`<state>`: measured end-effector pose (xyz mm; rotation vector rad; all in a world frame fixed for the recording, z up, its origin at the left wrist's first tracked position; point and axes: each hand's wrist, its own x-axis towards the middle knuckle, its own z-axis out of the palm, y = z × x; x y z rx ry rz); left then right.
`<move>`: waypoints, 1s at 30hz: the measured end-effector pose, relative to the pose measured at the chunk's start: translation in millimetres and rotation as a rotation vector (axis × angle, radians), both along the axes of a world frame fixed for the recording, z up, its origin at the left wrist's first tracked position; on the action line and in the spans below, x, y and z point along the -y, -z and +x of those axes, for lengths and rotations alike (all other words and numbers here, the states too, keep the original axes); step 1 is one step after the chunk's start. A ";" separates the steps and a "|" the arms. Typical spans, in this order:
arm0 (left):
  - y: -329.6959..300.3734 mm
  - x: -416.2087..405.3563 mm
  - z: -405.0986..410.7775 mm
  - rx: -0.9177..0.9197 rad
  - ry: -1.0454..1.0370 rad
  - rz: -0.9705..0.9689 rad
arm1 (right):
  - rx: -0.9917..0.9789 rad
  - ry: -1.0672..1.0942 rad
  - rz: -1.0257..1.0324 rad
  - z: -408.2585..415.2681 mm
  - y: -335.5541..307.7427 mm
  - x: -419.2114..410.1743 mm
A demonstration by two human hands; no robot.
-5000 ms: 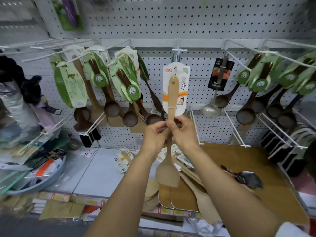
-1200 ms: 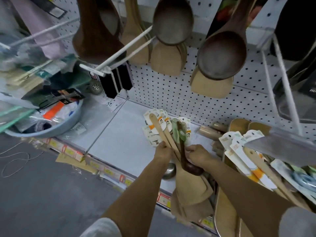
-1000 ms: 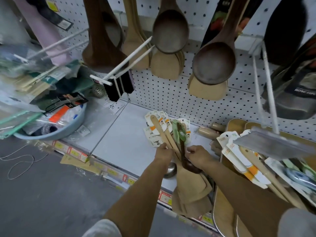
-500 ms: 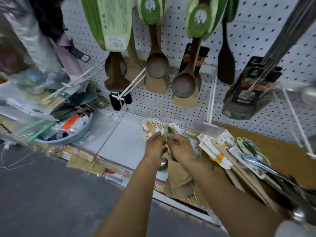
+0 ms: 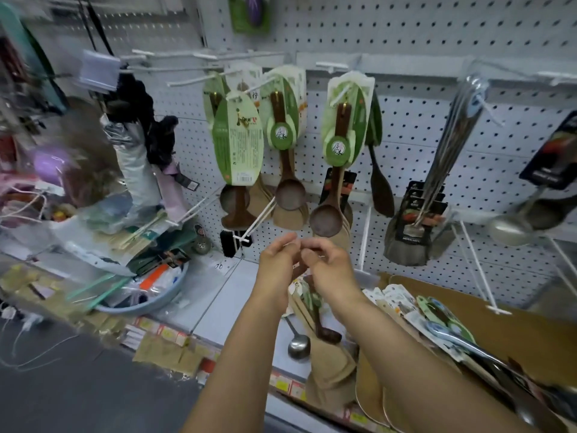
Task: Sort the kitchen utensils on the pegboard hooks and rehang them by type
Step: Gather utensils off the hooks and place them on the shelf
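My left hand [image 5: 278, 260] and my right hand [image 5: 327, 264] meet in front of the pegboard [image 5: 406, 35], fingers curled together round the top of a dark wooden spoon [image 5: 324, 332]. The spoon has a green label card and hangs down below my wrists. Under it lies a bundle of light wooden spatulas [image 5: 327, 367] on the shelf edge. On the hooks above hang dark wooden spoons [image 5: 290, 192] and another dark spoon [image 5: 326, 218], with light spatulas behind them. A metal ladle [image 5: 509, 229] hangs at the right.
Bare white hooks [image 5: 259, 220] jut out just left of my hands, and longer hooks [image 5: 474, 264] to the right. A metal spoon [image 5: 298, 342] lies on the shelf. Carded utensils [image 5: 437, 317] lie on a wooden board [image 5: 515, 326]. A basin of clutter [image 5: 150, 301] sits at the left.
My hands have risen from the pile on the shelf toward the hooks. The view has tilted up, so the upper rows of hanging spoons now show.
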<state>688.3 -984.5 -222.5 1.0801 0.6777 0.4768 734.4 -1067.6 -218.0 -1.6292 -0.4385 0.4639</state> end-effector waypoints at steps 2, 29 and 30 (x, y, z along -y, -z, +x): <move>-10.1 -10.1 5.5 0.025 0.041 0.010 | 0.031 0.040 0.017 10.6 -15.1 -6.6; -37.3 -95.4 31.0 -0.083 0.453 0.186 | 0.076 0.454 -0.145 127.4 -30.5 -83.5; -37.4 -94.5 30.6 -0.080 0.438 0.195 | 0.075 0.438 -0.127 124.2 -30.8 -81.8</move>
